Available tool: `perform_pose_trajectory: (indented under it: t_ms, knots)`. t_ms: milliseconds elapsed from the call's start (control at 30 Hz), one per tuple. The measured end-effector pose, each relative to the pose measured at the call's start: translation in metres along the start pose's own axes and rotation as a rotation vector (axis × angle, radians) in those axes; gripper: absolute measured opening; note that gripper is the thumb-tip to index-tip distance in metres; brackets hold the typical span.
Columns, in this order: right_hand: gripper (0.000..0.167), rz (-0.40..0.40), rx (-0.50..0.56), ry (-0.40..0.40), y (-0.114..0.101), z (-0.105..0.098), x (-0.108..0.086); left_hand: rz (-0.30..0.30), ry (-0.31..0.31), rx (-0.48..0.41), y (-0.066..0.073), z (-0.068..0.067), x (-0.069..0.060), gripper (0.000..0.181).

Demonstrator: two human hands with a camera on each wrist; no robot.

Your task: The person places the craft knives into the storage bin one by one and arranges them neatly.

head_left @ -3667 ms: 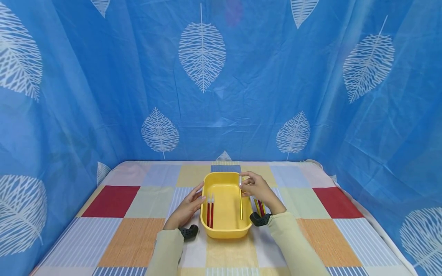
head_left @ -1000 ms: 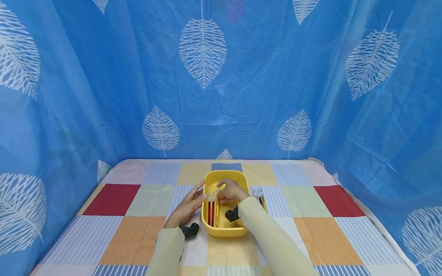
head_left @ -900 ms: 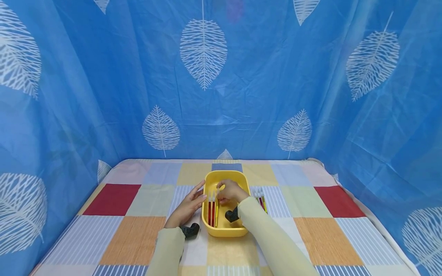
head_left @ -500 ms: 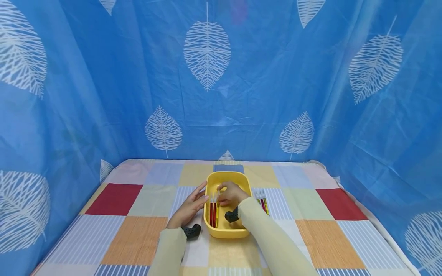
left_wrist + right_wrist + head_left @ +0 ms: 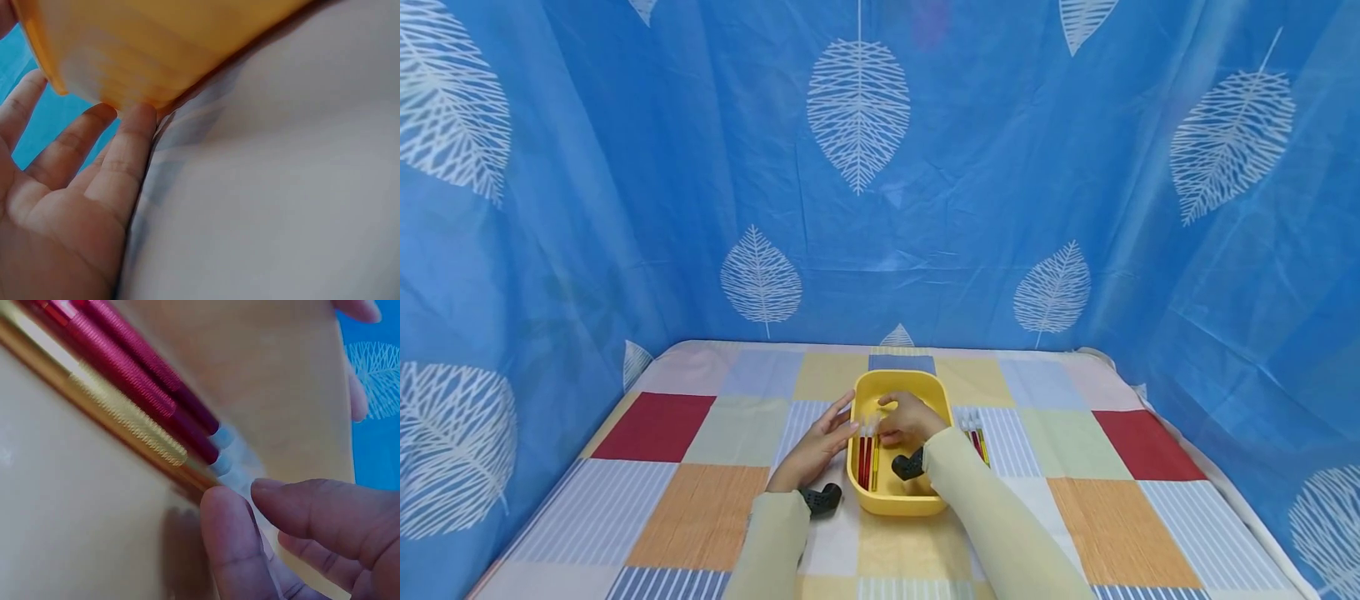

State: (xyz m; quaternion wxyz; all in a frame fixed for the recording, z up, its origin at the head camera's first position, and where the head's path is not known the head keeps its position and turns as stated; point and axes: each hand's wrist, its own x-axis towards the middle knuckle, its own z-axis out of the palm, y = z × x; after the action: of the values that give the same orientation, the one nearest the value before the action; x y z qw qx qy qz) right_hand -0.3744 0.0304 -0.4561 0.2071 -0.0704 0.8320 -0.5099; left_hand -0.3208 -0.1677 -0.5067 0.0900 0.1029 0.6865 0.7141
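Note:
In the head view, my left hand [image 5: 812, 450] rests its spread fingers against the left side of a yellow tray [image 5: 901, 505]. The left wrist view shows this hand [image 5: 69, 206] with fingertips at the outer wall of the tray [image 5: 169, 44]. Two red pens [image 5: 865, 460] and one gold pen [image 5: 876, 468] lie side by side along the tray's left part. My right hand [image 5: 913, 419] is inside the tray, just right of their capped ends. Seen from the right wrist, thumb and finger of that hand [image 5: 331, 519] stand apart by the translucent cap of the gold pen [image 5: 128, 415].
Several more red and gold pens [image 5: 977, 440] lie on the patchwork cloth [image 5: 1090, 517] to the right of the tray. Each wrist wears a black device [image 5: 823, 500]. Blue curtains [image 5: 955, 208] with white leaf prints stand behind and at both sides.
From the tray's right side, my right hand has carried the gold pen left, laid it beside the red pens and let go. My left hand stays at the tray; the head view has shifted slightly.

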Motion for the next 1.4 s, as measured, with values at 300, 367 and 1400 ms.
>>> perform_pose_trajectory:
  t_ms: [300, 367, 1400]
  knots:
    - [0.045, -0.044, 0.084, -0.07, -0.007, -0.01, -0.007, 0.003, 0.015, 0.027, 0.003, 0.003, 0.0, 0.07]
    - [0.044, -0.068, 0.102, -0.094, -0.008, -0.013, -0.011, 0.004, 0.009, 0.026, 0.002, 0.003, 0.0, 0.071]
    - [0.039, -0.585, 0.259, 0.093, 0.005, -0.059, -0.076, -0.014, 0.048, 0.005, 0.0, 0.002, -0.001, 0.075]
